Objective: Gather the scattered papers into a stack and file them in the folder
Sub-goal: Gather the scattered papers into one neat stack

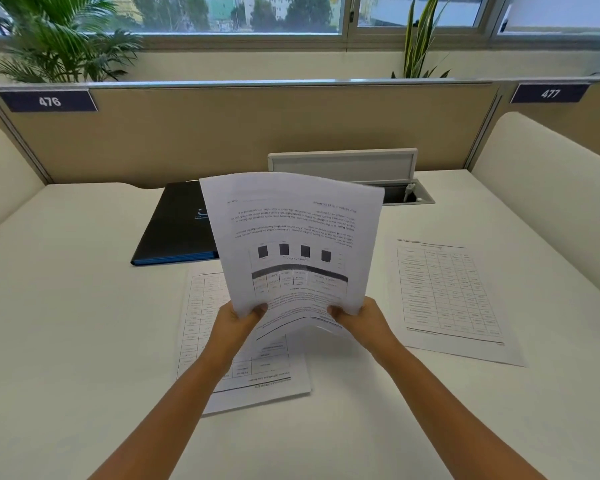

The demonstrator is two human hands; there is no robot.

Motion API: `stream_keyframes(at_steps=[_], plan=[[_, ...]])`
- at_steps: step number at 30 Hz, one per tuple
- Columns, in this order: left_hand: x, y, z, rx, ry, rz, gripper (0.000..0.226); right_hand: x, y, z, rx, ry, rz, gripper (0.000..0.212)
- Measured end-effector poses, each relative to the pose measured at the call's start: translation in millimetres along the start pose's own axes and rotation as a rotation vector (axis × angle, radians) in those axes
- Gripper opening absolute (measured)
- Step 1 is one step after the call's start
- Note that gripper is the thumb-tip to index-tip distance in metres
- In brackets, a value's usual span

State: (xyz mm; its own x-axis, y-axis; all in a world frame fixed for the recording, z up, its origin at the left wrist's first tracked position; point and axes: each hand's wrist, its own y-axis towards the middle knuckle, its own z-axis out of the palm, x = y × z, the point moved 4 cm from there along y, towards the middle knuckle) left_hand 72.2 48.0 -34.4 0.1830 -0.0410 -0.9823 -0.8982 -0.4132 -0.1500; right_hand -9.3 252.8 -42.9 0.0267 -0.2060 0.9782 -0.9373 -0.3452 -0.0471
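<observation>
Two hands' grip at near edge of raised papers.

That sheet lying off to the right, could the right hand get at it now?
Probably not yet: the right hand grips the held papers. Nothing lies over the sheet, though.

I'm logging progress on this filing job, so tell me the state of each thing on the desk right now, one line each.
held papers: lifted off the desk, curved, gripped at the near edge
left hand: grips the held papers
right hand: grips the held papers
folder: closed, flat
right sheet: flat, ungathered
sheets under the hands: flat, ungathered
</observation>
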Motion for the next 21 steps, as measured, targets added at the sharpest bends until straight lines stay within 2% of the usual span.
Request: stream_keyframes(at_steps=[3, 7, 11, 14, 16, 19, 21], plan=[[11, -1, -3, -0.011, 0.021, -0.028, 0.039, -10, 0, 0, -0.02, -0.05, 0.043, 0.037], [14, 1, -7, -0.021, 0.014, -0.021, 0.027, -8, 1, 0, -0.023, -0.06, 0.013, 0.037], [11, -2, -16, -0.145, -0.004, 0.008, 0.03, -4, 0, 2, -0.02, -0.057, -0.026, 0.038], [16, -6, -27, -0.221, -0.028, -0.041, 0.032, -5, -1, 5, -0.041, -0.137, -0.056, 0.034], [23, -9, -34, -0.23, 0.093, -0.063, 0.032, -12, -2, 11, 0.0, -0.206, -0.016, 0.039], [36, -14, -42, -0.23, 0.461, -0.044, 0.03, -33, -7, 20, 0.132, -0.384, 0.125, 0.05], [42, -18, -52, -0.31, 0.627, -0.01, 0.033, -43, -9, 24, 0.194, -0.502, 0.188, 0.051]])
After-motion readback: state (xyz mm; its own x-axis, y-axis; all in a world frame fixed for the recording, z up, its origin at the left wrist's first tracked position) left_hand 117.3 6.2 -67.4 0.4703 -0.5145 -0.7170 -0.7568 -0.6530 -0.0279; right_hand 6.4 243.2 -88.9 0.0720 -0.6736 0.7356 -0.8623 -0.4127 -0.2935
